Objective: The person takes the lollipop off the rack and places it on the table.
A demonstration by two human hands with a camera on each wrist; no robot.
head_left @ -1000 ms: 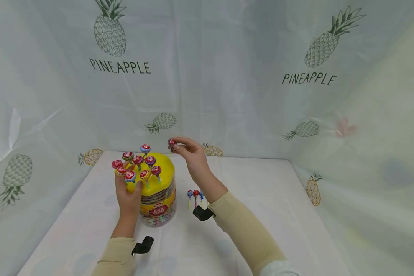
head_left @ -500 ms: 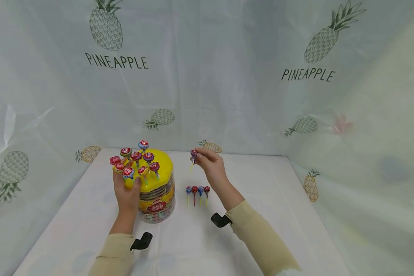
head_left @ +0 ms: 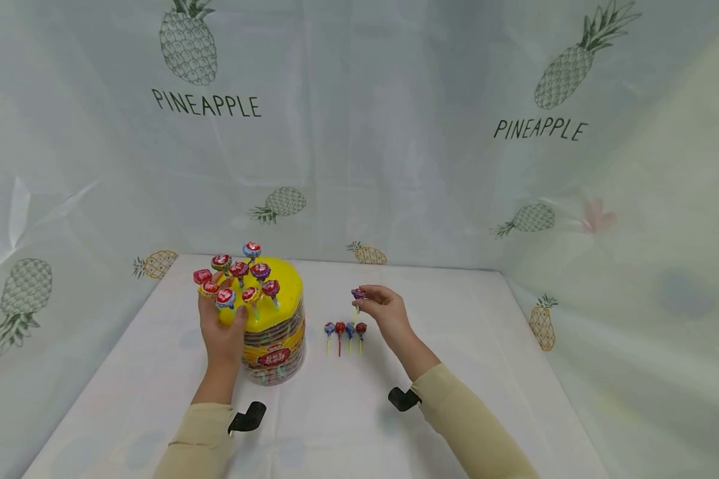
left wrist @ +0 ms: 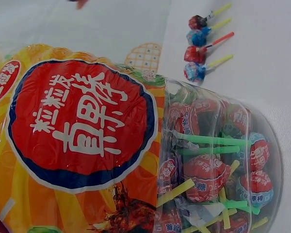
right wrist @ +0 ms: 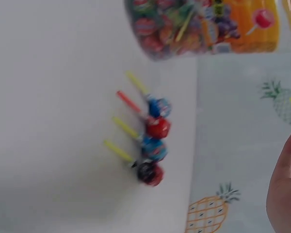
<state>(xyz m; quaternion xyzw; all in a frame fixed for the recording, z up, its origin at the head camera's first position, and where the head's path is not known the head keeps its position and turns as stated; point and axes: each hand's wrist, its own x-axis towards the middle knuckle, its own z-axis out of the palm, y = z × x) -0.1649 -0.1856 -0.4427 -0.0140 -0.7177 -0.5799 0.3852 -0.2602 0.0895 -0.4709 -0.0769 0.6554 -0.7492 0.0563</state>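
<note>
A clear lollipop jar point(head_left: 273, 342) with a yellow lid point(head_left: 286, 279) stands left of centre on the table. Several wrapped lollipops point(head_left: 239, 269) stick up from the lid. My left hand point(head_left: 222, 342) grips the lid's left side, the thumb at the front. Between the fingertips of my right hand point(head_left: 392, 316) is a purple-wrapped lollipop point(head_left: 358, 293), head up and yellow stick down. It hovers just behind a row of lollipops point(head_left: 340, 328) lying side by side, heads away from me. The right wrist view shows only part of the right hand point(right wrist: 286, 187) at its edge.
A white cloth covers the table point(head_left: 347, 412). Behind it hangs a pale curtain point(head_left: 383, 166) printed with pineapples. More lollipops point(left wrist: 206, 177) show through the jar's clear wall in the left wrist view.
My right hand has moved right and down with its lollipop, from beside the lid to over the back of the row. The left hand and the jar have stayed in place.
</note>
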